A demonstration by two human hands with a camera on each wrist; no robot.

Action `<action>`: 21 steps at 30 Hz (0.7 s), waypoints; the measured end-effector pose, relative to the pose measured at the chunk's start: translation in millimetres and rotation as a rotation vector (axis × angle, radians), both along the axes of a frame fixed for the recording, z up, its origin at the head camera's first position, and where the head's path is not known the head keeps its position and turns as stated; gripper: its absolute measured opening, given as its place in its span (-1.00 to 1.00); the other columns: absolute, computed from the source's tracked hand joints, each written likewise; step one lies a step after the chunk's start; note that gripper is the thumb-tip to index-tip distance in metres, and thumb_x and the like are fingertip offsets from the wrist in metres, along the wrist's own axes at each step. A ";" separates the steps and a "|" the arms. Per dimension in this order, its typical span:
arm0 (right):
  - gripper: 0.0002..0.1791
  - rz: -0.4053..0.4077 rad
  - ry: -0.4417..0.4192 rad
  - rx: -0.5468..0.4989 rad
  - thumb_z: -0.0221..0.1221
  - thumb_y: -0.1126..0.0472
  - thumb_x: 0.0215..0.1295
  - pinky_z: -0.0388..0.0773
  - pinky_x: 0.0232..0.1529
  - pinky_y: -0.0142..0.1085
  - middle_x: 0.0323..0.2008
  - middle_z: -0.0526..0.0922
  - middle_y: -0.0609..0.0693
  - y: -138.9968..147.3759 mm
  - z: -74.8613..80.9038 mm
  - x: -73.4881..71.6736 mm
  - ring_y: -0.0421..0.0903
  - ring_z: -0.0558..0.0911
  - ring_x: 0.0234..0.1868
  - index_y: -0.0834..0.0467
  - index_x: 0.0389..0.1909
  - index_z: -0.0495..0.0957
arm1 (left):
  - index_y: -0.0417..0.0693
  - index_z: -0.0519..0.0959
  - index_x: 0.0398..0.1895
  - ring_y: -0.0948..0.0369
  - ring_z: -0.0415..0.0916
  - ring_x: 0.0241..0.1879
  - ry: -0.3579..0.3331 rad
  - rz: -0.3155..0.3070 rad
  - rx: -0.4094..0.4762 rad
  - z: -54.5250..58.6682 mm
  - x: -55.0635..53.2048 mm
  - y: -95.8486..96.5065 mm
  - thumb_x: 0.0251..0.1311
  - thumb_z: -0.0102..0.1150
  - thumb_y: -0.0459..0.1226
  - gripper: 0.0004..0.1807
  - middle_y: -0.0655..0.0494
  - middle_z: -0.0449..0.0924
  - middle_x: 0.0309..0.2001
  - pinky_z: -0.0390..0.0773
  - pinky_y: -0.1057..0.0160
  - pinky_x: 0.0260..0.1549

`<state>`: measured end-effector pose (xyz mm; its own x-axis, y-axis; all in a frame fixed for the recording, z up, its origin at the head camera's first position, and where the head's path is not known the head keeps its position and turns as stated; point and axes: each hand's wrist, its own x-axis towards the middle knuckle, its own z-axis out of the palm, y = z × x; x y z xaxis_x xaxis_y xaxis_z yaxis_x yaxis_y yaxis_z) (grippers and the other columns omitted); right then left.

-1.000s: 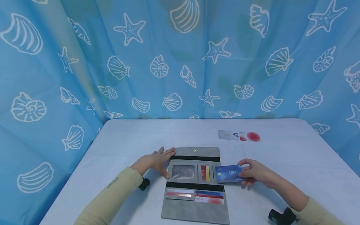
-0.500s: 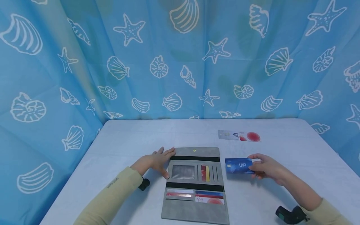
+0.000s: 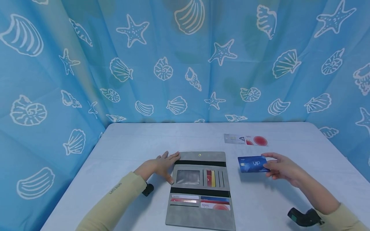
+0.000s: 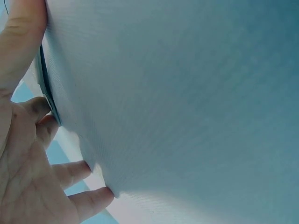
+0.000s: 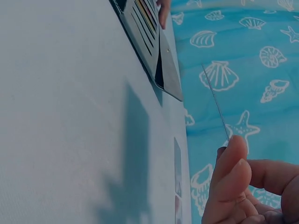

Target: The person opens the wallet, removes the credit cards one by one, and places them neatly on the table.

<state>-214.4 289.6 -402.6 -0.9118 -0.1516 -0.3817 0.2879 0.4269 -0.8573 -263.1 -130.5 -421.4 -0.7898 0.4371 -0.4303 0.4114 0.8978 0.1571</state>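
Note:
In the head view a grey wallet [image 3: 199, 216] lies unfolded on the white table, with several cards in its lower slots and upper right slots. My left hand [image 3: 159, 166] rests with spread fingers along its upper left edge; in the left wrist view the fingertips [image 4: 108, 192] touch the tablecloth. To the right of the wallet, my right hand [image 3: 284, 168] pinches a blue VIP card [image 3: 251, 164] by its right end, held above the table. The right wrist view shows that card edge-on as a thin line [image 5: 215, 100], its shadow falling on the cloth.
Behind the right hand, a silver card [image 3: 233, 138] and a white card with red circles [image 3: 257, 140] lie side by side near the table's back. A blue shell-patterned curtain [image 3: 185, 64] hangs behind the table [image 3: 138, 138].
My right hand has drawn the blue VIP card away from the wallet's right side, moving right and toward the back of the table. The left hand and wallet stay put.

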 end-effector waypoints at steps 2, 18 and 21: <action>-0.26 -0.007 -0.004 -0.005 0.04 0.06 0.33 0.58 -0.30 -0.28 -0.11 0.42 0.22 2.6 1.4 -1.1 -0.04 0.59 -0.40 0.31 0.34 -0.08 | 0.05 -0.10 0.44 -0.09 -0.32 0.42 0.000 0.000 -0.001 0.9 0.6 0.1 -0.22 0.40 0.06 0.17 0.15 -0.24 0.47 -0.09 -0.16 0.30; -0.20 -0.036 0.002 -0.085 0.03 0.16 0.33 0.59 -0.21 -0.30 -0.14 0.43 0.11 22.6 11.9 -9.3 -0.11 0.62 -0.33 0.34 0.36 -0.24 | 0.05 -0.11 0.44 -0.09 -0.33 0.42 -0.005 0.001 -0.010 3.8 2.2 1.7 -0.21 0.40 0.06 0.17 0.15 -0.25 0.47 -0.09 -0.15 0.30; -0.18 -0.045 -0.003 -0.096 0.04 0.15 0.33 0.59 -0.20 -0.31 -0.18 0.46 0.07 26.2 13.2 -11.1 -0.11 0.63 -0.33 0.36 0.35 -0.25 | 0.04 -0.10 0.44 -0.09 -0.32 0.41 -0.004 0.000 -0.006 4.3 2.7 1.9 -0.22 0.40 0.06 0.17 0.15 -0.24 0.47 -0.09 -0.15 0.30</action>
<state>-225.6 315.7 -389.4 -0.9174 -0.1462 -0.3700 0.3075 0.3295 -0.8927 -260.5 -128.6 -417.1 -0.7883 0.4341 -0.4360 0.4105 0.8990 0.1528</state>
